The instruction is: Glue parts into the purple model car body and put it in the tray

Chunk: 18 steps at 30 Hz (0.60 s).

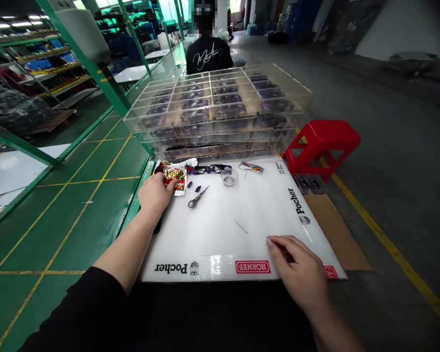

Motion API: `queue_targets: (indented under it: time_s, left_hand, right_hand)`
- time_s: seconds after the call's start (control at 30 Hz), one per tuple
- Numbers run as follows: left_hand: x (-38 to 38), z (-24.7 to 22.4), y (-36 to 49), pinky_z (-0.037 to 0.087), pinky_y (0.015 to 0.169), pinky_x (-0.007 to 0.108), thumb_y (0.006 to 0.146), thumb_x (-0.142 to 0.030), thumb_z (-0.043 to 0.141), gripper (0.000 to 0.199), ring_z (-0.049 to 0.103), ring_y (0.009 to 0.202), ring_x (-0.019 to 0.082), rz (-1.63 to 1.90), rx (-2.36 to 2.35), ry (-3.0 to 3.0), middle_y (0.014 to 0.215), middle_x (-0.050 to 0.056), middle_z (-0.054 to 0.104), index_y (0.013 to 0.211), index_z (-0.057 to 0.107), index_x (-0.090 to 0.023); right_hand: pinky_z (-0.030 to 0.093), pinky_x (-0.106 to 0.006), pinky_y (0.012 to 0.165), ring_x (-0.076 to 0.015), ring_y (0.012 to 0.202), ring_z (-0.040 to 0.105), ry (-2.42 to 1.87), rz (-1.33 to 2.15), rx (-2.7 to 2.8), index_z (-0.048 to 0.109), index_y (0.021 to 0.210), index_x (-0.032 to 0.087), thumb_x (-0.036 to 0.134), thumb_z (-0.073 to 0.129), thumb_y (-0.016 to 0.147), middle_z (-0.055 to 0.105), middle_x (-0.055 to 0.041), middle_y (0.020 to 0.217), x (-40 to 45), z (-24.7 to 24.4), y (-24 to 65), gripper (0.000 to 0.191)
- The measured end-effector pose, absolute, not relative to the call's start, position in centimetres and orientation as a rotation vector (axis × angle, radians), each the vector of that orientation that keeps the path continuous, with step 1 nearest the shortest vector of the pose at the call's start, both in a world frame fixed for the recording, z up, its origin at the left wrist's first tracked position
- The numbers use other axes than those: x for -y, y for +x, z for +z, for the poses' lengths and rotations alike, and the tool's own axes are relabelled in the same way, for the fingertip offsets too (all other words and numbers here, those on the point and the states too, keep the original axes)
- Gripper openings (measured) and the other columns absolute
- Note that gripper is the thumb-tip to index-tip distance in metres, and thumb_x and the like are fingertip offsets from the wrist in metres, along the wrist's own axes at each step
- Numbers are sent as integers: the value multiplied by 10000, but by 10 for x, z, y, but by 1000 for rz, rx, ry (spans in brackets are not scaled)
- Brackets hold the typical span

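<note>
We are counting one foil packet (176, 175), red, gold and silver; it is lying left of the frame's centre, at the white board's upper left corner. One left hand (156, 194) is resting on its left side, thumb reaching over the print; we can't tell whether the fingers are pinching it. Just right of the packet, two small purple parts (194, 187) are sitting apart from each other. One metal-handled tool (196, 199) is lying below them, tip pointing up and right. Behind, one purple-and-black strip of parts (209, 169) is stretching toward one round clear dish (230, 178), which is holding small bits we aren't managing to count. Right of that, one silver tube-like item (251, 167) is lying near the board's top edge. One thin stick (241, 227) is lying right of the frame's centre, lower down.

One right hand (299, 268) is hovering or resting at lower right, fingers curling, thumb beside the forefinger; we can't tell whether the tips are meeting or pinching something tiny. The white board (212, 217) is showing two "Pocher" prints. Beyond it, clear trays (220, 112) are standing stacked at upper centre, four columns showing on top. One red stool (328, 139) is standing at right; one co-worker (209, 55) is facing away at top centre.
</note>
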<state>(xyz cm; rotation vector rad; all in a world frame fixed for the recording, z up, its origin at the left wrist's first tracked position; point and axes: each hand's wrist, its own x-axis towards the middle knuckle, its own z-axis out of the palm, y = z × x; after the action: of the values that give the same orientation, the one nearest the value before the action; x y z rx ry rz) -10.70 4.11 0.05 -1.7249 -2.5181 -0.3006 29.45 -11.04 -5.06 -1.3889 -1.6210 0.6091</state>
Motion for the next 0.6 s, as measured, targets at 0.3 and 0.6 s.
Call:
queue_targets:
  time_s: [0.3,0.6]
  left_hand:
    - [22,17,-113,439,740,366,1076,-441,655,266,700,925,303,-455,2418,-1906,1003,102,760,901,613,-245]
    - [115,4,-74,566,900,371,1165,-346,484,247,713,1001,243,-855,2167,-2298,1155,105,711,948,560,-256]
  right_hand:
    - [638,-313,756,-239,903,789,-1479,603,1591,889,1062,247,538,726,1102,822,-33,1111,107,-55,299,337]
    - [670,-338,827,-285,934,802,-1636,763,1528,912,1060,258,737,768,994,836,-51,1117,103,-58,311,504]
